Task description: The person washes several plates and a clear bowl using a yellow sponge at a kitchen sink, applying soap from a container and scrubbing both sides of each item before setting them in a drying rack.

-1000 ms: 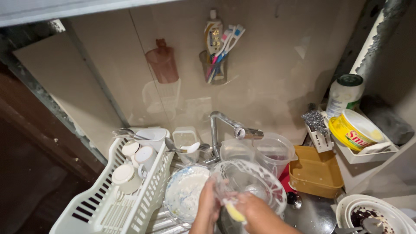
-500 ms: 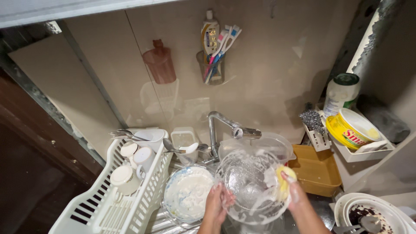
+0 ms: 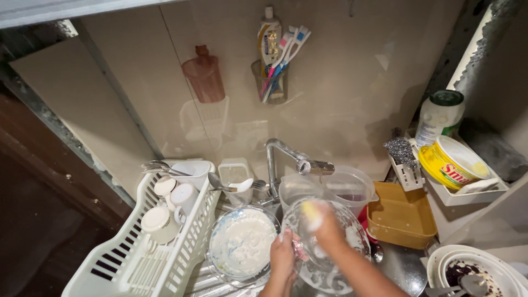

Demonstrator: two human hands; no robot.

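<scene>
My left hand (image 3: 282,256) grips the near left rim of a clear glass bowl (image 3: 352,236), tilted up over the sink under the metal tap (image 3: 297,160). Inside the bowl, my right hand (image 3: 325,225) presses a yellow sponge (image 3: 309,212) against the upper left of the glass. The hand is blurred. A second glass bowl (image 3: 240,247), coated in white foam, lies just left of my left hand.
A white drying rack (image 3: 137,253) with cups stands at the left. Clear plastic containers (image 3: 344,187) and an amber tub (image 3: 401,217) sit behind and right of the bowl. A yellow tub of dish paste (image 3: 451,163), steel wool (image 3: 400,149) and dirty white bowls (image 3: 473,272) are at the right.
My right hand with the sponge has swept from the bowl's right rim to its upper left inside. The bowl has stayed tilted up in my left hand.
</scene>
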